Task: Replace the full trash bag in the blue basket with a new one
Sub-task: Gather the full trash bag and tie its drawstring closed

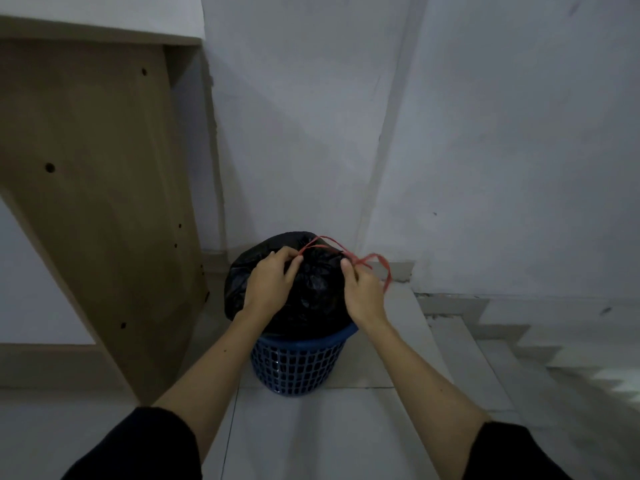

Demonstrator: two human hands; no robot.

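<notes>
A blue lattice basket (298, 367) stands on the pale tiled floor in a corner. A full black trash bag (311, 292) bulges out of its top, gathered at the middle. A red drawstring (360, 259) loops over the bag's top and off to the right. My left hand (272, 280) rests on the bag's left side, pinching one end of the red drawstring. My right hand (363, 292) is at the bag's right side, fingers closed on the other part of the drawstring. No new bag is in view.
A tan wooden panel (100, 188) with small holes leans close on the left of the basket. White walls (485, 133) meet behind it. Pale steps (512, 348) descend to the right. The tiled floor (311, 438) stretches toward me.
</notes>
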